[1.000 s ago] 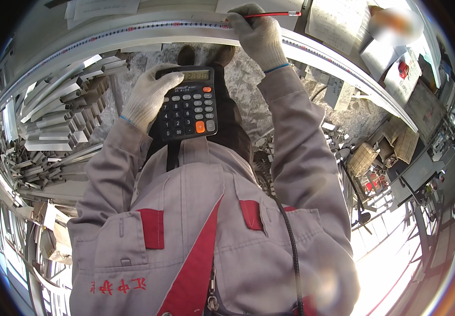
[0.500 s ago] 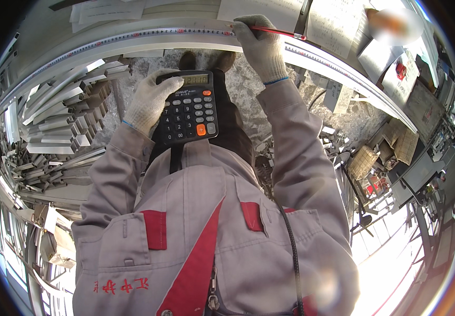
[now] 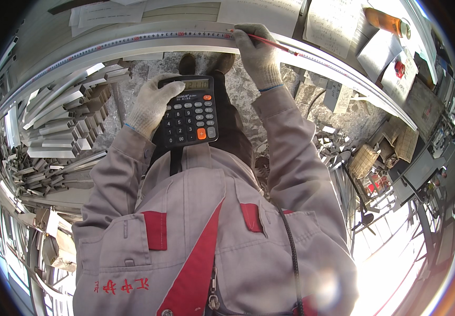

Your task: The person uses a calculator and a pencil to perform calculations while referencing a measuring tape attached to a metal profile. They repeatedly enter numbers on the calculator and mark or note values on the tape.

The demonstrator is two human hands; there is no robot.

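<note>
Our left hand [image 3: 151, 105] clasps the calculator [image 3: 189, 117]; our right hand [image 3: 258, 55] pinches a red pencil [image 3: 269, 43] (upper centre) on the measuring tape [image 3: 132, 39], where a wobble might misplace the mark.

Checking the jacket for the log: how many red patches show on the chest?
3: a left patch below the left hand holding the calculator, a right patch, and a diagonal stripe between them. Lower folds may hide more.

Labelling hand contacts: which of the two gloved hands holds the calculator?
The left hand holds the black calculator by its left edge. The right hand instead grips a red pencil against the long measuring tape.
</note>
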